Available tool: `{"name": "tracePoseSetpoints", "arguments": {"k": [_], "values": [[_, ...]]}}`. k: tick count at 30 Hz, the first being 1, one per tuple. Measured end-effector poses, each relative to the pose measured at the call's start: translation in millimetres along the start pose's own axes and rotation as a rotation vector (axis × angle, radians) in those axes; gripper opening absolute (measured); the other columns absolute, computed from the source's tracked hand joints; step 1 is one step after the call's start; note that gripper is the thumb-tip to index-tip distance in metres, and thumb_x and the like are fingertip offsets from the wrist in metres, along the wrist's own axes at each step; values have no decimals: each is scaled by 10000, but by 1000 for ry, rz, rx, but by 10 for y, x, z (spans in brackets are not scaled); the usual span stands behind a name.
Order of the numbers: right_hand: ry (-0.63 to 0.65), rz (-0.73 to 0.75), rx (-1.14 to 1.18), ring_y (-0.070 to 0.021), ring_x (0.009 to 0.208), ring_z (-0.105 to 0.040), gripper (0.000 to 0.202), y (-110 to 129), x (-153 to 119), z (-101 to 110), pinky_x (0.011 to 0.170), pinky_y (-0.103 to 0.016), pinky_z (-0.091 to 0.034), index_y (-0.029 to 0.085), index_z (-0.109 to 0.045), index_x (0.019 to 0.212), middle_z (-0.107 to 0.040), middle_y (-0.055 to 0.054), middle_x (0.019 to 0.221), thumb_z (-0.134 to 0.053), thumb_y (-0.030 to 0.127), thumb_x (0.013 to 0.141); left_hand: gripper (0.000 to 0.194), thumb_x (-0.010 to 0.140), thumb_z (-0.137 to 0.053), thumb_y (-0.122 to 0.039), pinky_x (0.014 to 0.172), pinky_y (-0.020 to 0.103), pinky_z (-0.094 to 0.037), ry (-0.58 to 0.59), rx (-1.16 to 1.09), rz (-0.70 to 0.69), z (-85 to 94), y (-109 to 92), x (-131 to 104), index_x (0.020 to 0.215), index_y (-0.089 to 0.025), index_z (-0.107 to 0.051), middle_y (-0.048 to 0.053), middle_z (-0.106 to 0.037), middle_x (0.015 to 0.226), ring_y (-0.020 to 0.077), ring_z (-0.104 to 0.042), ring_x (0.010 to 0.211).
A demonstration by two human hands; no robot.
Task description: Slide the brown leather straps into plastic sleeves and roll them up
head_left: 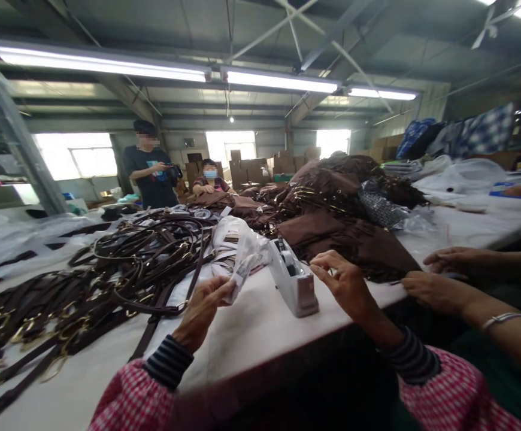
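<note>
Between thumb and fingers, my left hand [202,311] grips a small clear plastic bag [241,280] with pale printed contents. A grey tape dispenser [293,281] stands on the table, right of that bag. Just past its right side, my right hand [342,278] is raised with thumb and index finger pinched together; what they hold, if anything, is too small to make out. Behind the bag lies an opened plastic bag [238,236] with white strips or tags. Dark brown leather straps [157,263] with brass-coloured buckles are heaped left of my left hand.
Brown cloth bundles [332,233] with metal fittings pile up behind the dispenser. A co-worker's hands [440,281] work close by at my right. Two people [153,170] are across the table. Crumpled clear plastic [462,176] lies at the back right. The table's front edge [260,371] runs below my hands.
</note>
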State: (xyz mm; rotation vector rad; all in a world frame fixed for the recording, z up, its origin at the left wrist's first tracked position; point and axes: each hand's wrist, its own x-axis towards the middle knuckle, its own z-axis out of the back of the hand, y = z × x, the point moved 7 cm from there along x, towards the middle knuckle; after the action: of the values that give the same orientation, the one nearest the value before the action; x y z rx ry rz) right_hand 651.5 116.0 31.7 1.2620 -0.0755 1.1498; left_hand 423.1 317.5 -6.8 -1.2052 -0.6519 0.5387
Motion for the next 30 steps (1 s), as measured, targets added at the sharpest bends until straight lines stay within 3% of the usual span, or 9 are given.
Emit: {"name": "tracePoseSetpoints", "arguments": {"k": [4, 7, 13, 17, 21, 24, 27, 30], "values": [[194, -248, 85, -200, 717, -601, 395, -335, 91, -192, 486, -251, -429, 161, -714, 781, -646, -58, 761, -609, 523, 900, 345, 908, -591, -531, 934, 433, -469, -156, 387, -286, -73, -6, 241, 861, -204, -690, 68, -684, 970, 281, -584, 1009], [219, -297, 109, -183, 699, -595, 445, -373, 65, -257, 473, -240, -427, 152, -714, 800, -633, -46, 767, -589, 570, 887, 314, 945, -534, -495, 989, 487, -459, -146, 504, -388, -142, 139, 303, 870, -230, -686, 76, -693, 1027, 308, -578, 1077], [229, -428, 160, -137, 642, -497, 314, -283, 91, -284, 526, -248, -366, 142, -721, 735, -616, -24, 725, -728, 454, 763, 328, 949, -524, -514, 1019, 506, -453, -61, 388, -307, -85, 313, 352, 895, -232, -684, 78, -689, 1072, 304, -584, 1087], [117, -505, 259, -124, 641, -454, 214, -218, 141, -285, 573, -261, -342, 146, -714, 654, -595, -13, 703, -767, 351, 686, 315, 934, -541, -507, 1036, 517, -444, -64, 333, -288, -56, 310, 357, 913, -230, -690, 81, -685, 1084, 313, -579, 1114], [-16, -424, 284, -120, 686, -459, 248, 1, 123, -168, 592, -267, -335, 154, -681, 581, -653, -40, 865, -790, 347, 691, 315, 923, -562, -515, 1034, 513, -453, -74, 282, -278, -23, 332, 337, 917, -230, -695, 85, -679, 1091, 318, -585, 1126], [-76, -446, 251, -114, 661, -436, 301, 80, -82, -91, 571, -259, -322, 161, -663, 592, -606, -19, 794, -814, 395, 706, 315, 921, -567, -513, 999, 497, -472, -84, 244, -255, 5, 353, 313, 920, -224, -693, 87, -669, 1105, 320, -591, 1132], [-33, -655, 329, -90, 542, -334, 385, -63, -393, -202, 496, -252, -223, 173, -624, 650, -467, 37, 609, -822, 497, 713, 329, 919, -581, -528, 921, 448, -499, -71, 198, -217, 0, 382, 304, 936, -221, -696, 86, -660, 1143, 315, -598, 1127], [-31, -759, 409, -80, 502, -325, 455, -235, -551, -332, 475, -248, -163, 185, -554, 656, -454, 48, 572, -833, 543, 693, 343, 910, -605, -542, 860, 390, -505, -54, 128, -186, -12, 401, 313, 951, -216, -706, 79, -652, 1180, 291, -612, 1091]]}}
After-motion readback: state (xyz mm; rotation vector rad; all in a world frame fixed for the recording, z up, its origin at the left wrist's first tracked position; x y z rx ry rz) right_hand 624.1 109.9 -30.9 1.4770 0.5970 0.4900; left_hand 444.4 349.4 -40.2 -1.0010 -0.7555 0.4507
